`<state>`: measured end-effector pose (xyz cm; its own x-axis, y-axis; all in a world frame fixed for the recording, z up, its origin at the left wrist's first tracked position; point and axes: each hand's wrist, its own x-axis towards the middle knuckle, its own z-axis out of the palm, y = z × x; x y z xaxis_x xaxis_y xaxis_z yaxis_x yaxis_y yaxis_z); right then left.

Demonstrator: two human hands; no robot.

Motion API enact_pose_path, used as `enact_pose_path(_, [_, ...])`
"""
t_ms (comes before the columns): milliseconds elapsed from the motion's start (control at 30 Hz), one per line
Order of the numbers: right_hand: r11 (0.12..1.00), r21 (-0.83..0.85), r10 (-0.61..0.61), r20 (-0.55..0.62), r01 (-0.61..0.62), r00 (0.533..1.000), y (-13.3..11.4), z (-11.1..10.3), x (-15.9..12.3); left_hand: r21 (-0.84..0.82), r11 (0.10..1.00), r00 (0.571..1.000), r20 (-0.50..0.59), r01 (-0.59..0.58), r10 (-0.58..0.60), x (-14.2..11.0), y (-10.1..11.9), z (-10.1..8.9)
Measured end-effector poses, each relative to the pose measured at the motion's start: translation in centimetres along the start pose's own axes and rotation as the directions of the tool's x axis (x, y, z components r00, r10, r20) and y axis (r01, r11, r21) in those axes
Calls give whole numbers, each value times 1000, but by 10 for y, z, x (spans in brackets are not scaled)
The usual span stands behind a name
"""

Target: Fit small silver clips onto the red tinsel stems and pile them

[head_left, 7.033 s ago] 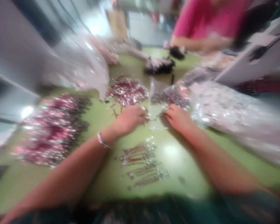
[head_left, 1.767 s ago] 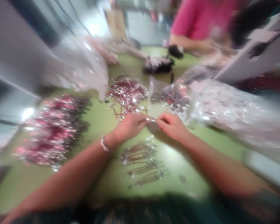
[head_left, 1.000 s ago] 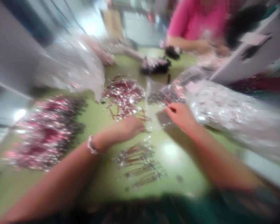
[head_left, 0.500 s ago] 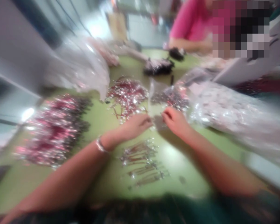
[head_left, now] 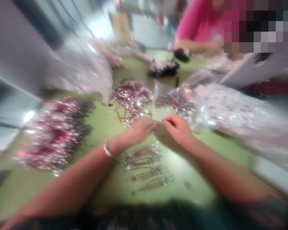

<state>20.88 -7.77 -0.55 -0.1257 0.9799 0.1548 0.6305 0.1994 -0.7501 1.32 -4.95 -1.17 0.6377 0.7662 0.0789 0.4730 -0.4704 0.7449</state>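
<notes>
Fingers of left hand and right hand pinch a small blurred piece over the counter, near the red pile — I'd align tips, steady wrists.

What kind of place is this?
Probably a small workshop for assembling trinkets or jewellery by hand: piles of shiny red pieces on a green table, bulging clear plastic bags, and a co-worker in pink seemingly handling pieces across it.
</notes>
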Motion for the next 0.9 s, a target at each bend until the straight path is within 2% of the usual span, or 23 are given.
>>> enact_pose_path(167, [993,-56,-96,107,102,990,3,0,-2,73,997,1000,9,-25,24,-1,-3,-1])
enact_pose_path(267, [992,-72,-88,181,102,980,4,-4,0,157,984,996,33,-87,83,-2,-7,0])
enact_pose_path(400, [999,-46,-14,308,29,951,0,-12,5,307,931,979,104,-198,174,-7,-12,4])
enact_pose_path(500, [1000,-25,27,380,-19,925,-6,-15,5,388,889,966,177,-244,188,-9,-12,7])
enact_pose_path(600, [995,5,84,426,-95,901,-10,-13,4,424,870,958,233,-253,166,-9,-8,7])
enact_pose_path(700, [986,-5,149,459,-165,876,-12,-12,4,390,885,954,251,-253,162,-6,-3,-1])
enact_pose_path(767, [994,-21,106,490,-110,865,-11,-12,5,347,905,961,205,-248,185,-3,-1,-8])
enact_pose_path(800, [998,-19,66,520,-66,851,-11,-13,6,341,911,971,144,-231,193,-1,-2,-10])
enact_pose_path(900, [999,37,-40,641,22,767,-10,-17,8,432,896,983,-99,-100,157,5,-12,-9])
